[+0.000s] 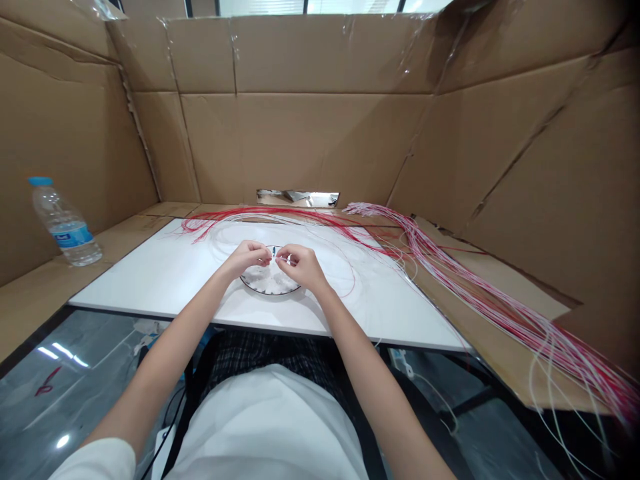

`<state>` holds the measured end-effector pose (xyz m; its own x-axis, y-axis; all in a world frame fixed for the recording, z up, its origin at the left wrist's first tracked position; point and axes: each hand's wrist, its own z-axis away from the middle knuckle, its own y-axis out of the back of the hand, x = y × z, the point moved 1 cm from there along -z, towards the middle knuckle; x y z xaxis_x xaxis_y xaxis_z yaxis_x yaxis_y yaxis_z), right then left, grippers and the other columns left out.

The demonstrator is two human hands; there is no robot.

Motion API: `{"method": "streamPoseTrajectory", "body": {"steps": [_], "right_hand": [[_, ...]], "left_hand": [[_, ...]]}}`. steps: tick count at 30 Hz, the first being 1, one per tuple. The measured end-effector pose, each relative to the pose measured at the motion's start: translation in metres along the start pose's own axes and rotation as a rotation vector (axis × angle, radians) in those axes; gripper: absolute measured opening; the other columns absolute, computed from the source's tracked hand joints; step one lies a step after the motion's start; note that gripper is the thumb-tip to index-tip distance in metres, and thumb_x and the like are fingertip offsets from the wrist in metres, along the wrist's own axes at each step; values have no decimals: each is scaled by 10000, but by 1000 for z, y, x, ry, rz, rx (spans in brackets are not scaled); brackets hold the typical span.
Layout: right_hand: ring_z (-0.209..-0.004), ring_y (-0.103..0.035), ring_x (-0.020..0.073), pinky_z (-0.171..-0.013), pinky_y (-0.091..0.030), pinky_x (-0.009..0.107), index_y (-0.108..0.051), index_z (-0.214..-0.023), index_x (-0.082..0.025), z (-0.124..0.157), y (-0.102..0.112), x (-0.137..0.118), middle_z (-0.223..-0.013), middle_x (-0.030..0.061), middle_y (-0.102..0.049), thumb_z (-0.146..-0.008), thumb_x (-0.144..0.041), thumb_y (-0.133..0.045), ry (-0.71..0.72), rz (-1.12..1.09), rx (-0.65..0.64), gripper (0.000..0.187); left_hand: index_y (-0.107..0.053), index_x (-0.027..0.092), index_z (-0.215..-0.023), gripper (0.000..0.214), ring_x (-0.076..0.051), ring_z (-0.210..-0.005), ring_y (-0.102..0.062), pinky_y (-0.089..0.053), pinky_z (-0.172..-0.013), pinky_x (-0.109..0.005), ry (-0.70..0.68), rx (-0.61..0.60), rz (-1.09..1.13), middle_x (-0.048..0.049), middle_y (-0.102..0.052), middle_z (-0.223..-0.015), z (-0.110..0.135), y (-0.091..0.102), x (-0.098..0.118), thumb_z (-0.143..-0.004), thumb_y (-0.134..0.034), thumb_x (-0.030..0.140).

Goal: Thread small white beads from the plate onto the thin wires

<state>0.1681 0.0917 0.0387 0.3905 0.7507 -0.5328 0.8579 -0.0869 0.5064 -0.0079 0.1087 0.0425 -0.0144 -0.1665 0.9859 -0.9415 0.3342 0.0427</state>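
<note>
Both hands are over a round plate (260, 291) with a dark rim on the white board. My left hand (249, 255) is on the plate's left side, thumb and fingers pinched together. Facing it from the right is my right hand (301, 265), also in a pinch. The fingertips nearly meet. Whatever they hold is too small to name. A tiny dark blue piece (274, 251) shows between the hands; I cannot tell if either touches it. Small white bits (270, 279) lie in the plate, partly hidden by my fingers.
Red and white wires (450, 267) run along the board's back and down its right side. A water bottle (70, 227) with a blue cap stands at the left. Cardboard walls (325, 133) enclose the white board (165, 280). A shiny strip (300, 198) lies at the back.
</note>
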Motion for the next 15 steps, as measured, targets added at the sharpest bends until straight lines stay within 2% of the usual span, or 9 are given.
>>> {"method": "streamPoseTrajectory", "body": {"steps": [11,15], "right_hand": [[-585,-513,112,-554,-387,217,-649,-769,-171,0,-1,1,-719,12,-643,-751,-174,-551,5,-31,18,100],[-576,-511,108,-550,-385,214,-648,-768,-165,-1,0,-1,-697,9,-630,-753,-173,-550,2,-29,27,99]], "left_hand": [[-682,120,-589,118,-120,-577,-579,-456,-586,-228,74,24,44,-37,-610,-561,2,2,3,-591,-679,237],[-687,130,-621,143,-141,-592,-614,-467,-581,-241,114,38,60,-52,-648,-626,0,1,4,-596,-655,267]]}}
